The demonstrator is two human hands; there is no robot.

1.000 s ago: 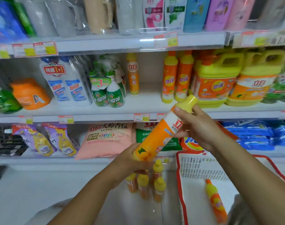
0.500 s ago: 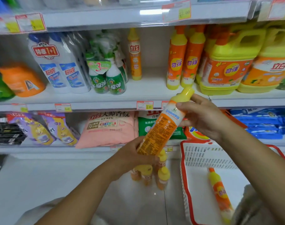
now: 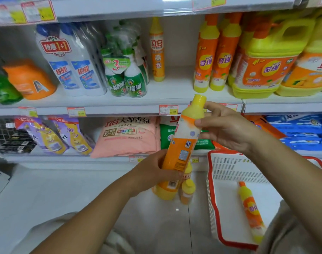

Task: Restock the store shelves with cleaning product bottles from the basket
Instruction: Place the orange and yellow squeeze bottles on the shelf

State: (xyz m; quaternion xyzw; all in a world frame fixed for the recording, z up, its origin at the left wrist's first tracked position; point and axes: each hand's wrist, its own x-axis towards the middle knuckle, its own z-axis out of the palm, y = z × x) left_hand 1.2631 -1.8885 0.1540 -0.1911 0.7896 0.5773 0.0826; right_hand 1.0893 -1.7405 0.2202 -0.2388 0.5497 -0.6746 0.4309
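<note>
head view. an orange dish-soap bottle (image 3: 182, 143) with a yellow cap is held in front of the shelving. it is tilted with the cap up and to the right, and its back label faces the camera. the left hand (image 3: 154, 173) grips the lower body with its fingers wrapped round it. the right hand (image 3: 228, 127) grips the upper part just below the yellow shoulder, thumb on the near side and fingers curled behind. the cap is level with the front edge of the middle shelf (image 3: 174, 96). on that shelf a lone slim bottle (image 3: 157, 52) of similar kind stands at the back, a pair of taller orange bottles (image 3: 214, 55) stands to its right, and yellow-handled jugs (image 3: 266, 70) stand further right. a white basket (image 3: 229, 165) with a red rim sits on the floor at lower right, and one orange bottle (image 3: 251, 211) lies on its side inside. small yellow-capped bottles (image 3: 188, 191) stand on the floor just behind the held bottle's base.
</note>
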